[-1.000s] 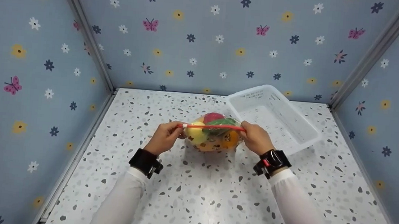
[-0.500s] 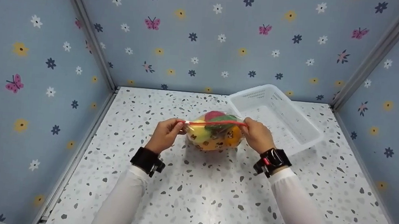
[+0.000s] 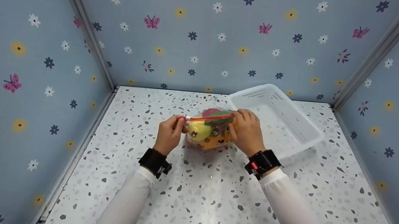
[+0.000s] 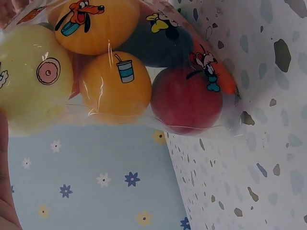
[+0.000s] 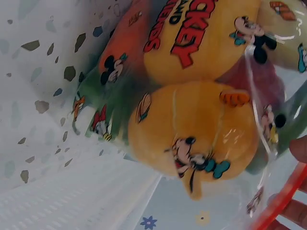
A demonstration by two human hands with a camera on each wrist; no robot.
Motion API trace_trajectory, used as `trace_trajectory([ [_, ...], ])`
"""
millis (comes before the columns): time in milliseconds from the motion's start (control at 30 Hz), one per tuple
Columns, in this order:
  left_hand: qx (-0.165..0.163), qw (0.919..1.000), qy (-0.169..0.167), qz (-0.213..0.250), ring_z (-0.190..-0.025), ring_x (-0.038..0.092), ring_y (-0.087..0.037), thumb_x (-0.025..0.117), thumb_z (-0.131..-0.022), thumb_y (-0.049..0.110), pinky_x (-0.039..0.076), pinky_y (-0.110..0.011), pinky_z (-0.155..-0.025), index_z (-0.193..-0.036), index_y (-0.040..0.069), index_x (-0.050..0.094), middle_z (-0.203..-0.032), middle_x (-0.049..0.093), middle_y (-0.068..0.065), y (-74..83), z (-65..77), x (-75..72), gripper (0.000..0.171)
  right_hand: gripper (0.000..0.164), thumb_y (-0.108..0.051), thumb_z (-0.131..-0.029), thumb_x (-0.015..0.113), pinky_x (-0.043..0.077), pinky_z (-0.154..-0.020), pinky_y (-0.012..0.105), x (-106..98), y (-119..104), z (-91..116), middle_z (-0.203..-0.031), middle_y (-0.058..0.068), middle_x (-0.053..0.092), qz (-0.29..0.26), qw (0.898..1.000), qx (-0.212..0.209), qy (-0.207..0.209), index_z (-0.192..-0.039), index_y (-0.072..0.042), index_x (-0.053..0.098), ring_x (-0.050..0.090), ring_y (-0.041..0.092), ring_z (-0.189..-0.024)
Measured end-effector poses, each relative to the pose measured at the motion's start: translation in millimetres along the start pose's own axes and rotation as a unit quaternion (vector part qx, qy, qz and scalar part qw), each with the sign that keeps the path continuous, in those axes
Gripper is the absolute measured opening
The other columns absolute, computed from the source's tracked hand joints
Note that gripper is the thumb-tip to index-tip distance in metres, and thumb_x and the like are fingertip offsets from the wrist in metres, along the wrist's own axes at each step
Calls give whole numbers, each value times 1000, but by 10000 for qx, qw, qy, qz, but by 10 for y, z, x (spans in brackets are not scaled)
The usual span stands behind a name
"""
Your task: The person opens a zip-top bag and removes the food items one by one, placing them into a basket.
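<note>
A clear zip bag [image 3: 206, 141] printed with cartoon figures is full of round, fruit-like pieces in yellow, orange, red and green. Along its top runs a red zip strip [image 3: 213, 117], with a white slider [image 3: 187, 118] near the left end. My left hand [image 3: 169, 133] pinches that left corner by the slider. At the right end, my right hand [image 3: 248, 132] grips the strip, fingers over the top and thumb on the near side. The right wrist view shows an orange pumpkin-like piece [image 5: 196, 129] through the plastic. A red ball-shaped piece [image 4: 187, 100] shows in the left wrist view.
A white plastic basket [image 3: 301, 146] with perforated walls stands behind and right of the bag, close to my right hand. The speckled tabletop [image 3: 191, 205] is bounded by flowered blue panels [image 3: 220, 38] at the back and both sides.
My right hand has shifted left and slightly away from me along the red strip, its fingers now over the top. The left hand has moved slightly up and right with its corner.
</note>
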State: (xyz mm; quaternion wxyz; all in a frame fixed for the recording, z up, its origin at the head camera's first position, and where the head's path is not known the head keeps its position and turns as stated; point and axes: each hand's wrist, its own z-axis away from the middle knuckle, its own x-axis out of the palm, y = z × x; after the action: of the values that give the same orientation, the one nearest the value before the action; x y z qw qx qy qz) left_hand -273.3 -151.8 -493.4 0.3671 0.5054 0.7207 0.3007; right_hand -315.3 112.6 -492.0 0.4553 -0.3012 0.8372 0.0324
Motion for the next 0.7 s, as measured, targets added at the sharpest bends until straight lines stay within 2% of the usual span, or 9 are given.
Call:
trace_trajectory([
  [200, 25, 10000, 24, -2, -66, 65, -37, 49, -100, 2, 56, -45, -62, -95, -11, 64, -78, 67, -24, 6, -9, -5, 20, 39, -25, -91, 68, 40, -109, 43, 17, -297, -100, -127, 11, 61, -459, 9965, -690, -98, -125, -8, 61, 55, 28, -121],
  [400, -53, 10000, 23, -75, -67, 65, -38, 49, -101, 4, 54, -33, -63, -96, -10, 63, -77, 66, -24, 19, 0, -13, 20, 35, -24, -91, 69, 41, -109, 38, 56, -550, -247, -126, 6, 64, -763, 9914, -1030, -257, -123, -12, 63, 58, 23, -121],
  [600, -18, 10000, -10, 5, -68, 65, -36, 48, -101, 3, 55, -44, -64, -96, -10, 63, -78, 67, -23, 24, 16, -7, 20, 27, -26, -94, 66, 46, -100, 38, 127, -714, -355, -112, 2, 67, -742, 9876, -1361, -252, -118, -14, 66, 61, 21, -107],
  [700, 63, 10000, -43, -41, -67, 65, -35, 47, -101, 3, 55, -42, -63, -97, -9, 63, -78, 66, -23, 26, 24, -3, 20, 25, -28, -94, 66, 48, -93, 39, 171, -769, -389, -106, 2, 66, -807, 9863, -1428, -166, -115, -15, 68, 60, 22, -98],
])
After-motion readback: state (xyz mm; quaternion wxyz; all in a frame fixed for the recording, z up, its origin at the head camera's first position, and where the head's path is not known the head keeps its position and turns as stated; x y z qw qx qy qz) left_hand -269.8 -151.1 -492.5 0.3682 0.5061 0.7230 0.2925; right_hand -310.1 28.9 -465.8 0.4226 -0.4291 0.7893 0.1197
